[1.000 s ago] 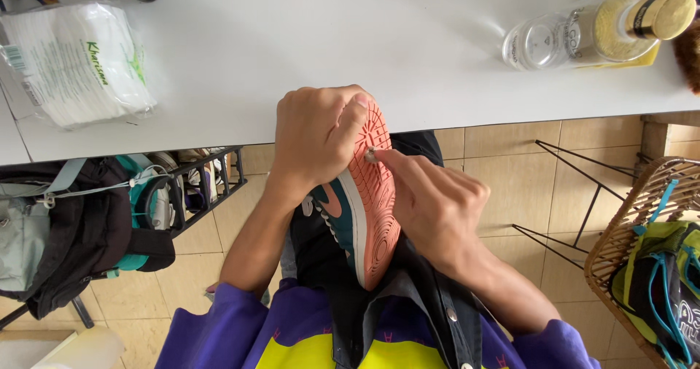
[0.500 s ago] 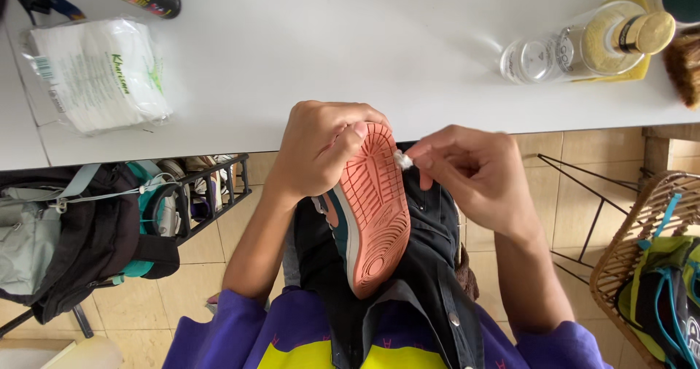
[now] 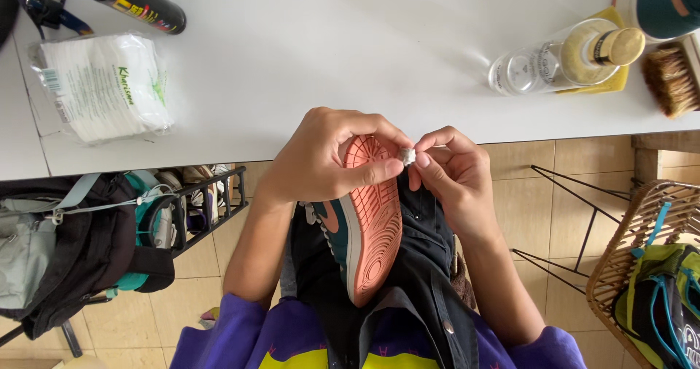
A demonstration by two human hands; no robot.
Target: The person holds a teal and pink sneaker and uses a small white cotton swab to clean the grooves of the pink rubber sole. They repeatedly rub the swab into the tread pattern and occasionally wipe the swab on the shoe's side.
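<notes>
One sneaker held sole-up over the lap, a small white wad pinched at its toe

Nearest the camera, the single sneaker (image 3: 368,219) lies along the person's lap over a dark apron (image 3: 423,267), its long axis running from the body toward the table, heel near the chest and toe pointing at the table edge, orange sole turned up and to the right; the left hand (image 3: 328,165) is curled shut around the toe end, thumb pressed across the sole, while the right hand (image 3: 456,176) has its fingertips closed on one small white wad (image 3: 407,155) (material unclear) just beside the toe; beyond them the white table (image 3: 328,63) carries one packet of white pads (image 3: 102,84), one dark spray can (image 3: 135,1), one clear bottle (image 3: 561,59) lying on its side and one brush (image 3: 671,77)
</notes>
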